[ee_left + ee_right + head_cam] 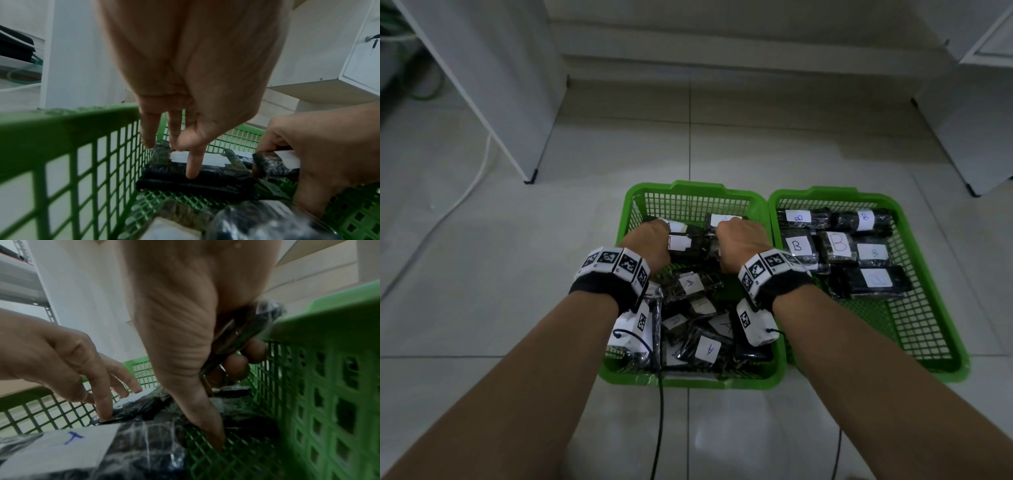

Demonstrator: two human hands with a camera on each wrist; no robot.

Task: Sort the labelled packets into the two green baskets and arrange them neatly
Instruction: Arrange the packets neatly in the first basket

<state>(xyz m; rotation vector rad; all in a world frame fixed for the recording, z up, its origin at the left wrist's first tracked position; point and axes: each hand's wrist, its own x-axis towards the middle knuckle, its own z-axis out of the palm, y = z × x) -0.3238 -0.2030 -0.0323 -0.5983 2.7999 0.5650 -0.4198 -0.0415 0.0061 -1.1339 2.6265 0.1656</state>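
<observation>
Green left basket (690, 192): L hand (647, 243) fingers flat on packet (195, 172); R hand (743, 243) grips another packet (242, 331).

The head camera looks steeply down past both forearms at two green baskets on the tiled floor. Each wrist camera sits close under its palm inside the left basket (758, 212), facing the far wall. Both share the packets there, and each catches the opposite hand.
</observation>
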